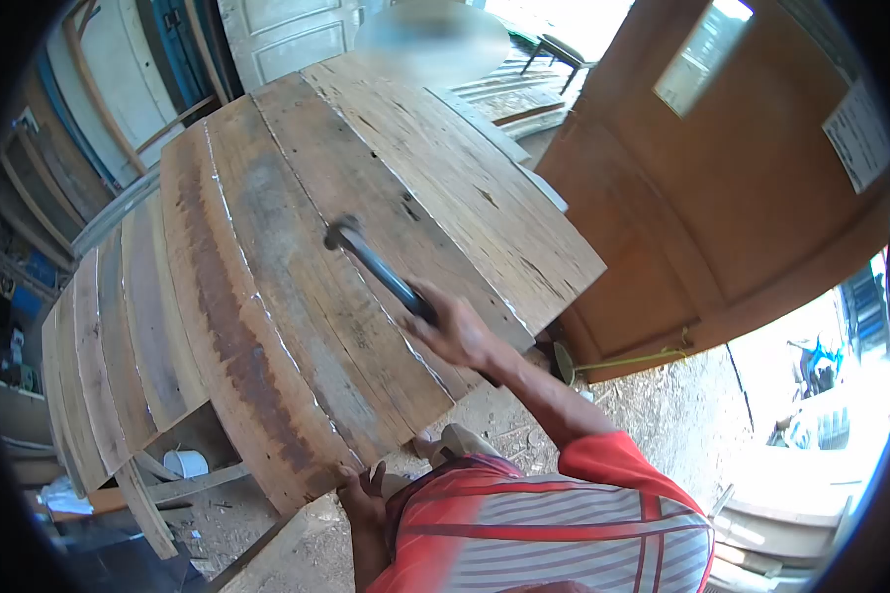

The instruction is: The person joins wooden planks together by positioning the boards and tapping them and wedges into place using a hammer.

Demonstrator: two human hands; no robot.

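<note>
one slender hammer (384, 273) over rough, flat wooden planks (292, 282)

Right grip (453, 324) clenched, left grip (363, 500) lower

I see the hammer (386, 277) in dark blue-black, its head duller and brownish. The planks (316, 287) beneath are weathered brown, striped by whitish seams; one on the near left carries a dark rust-brown streak, and those at the far right pale to tan. The shirt (564, 524) nearest me is red with grey-and-white stripes. Right, a door (653, 227) is orange-brown; glare beyond leaves what I'd guess is blue clutter (818, 363).
</note>
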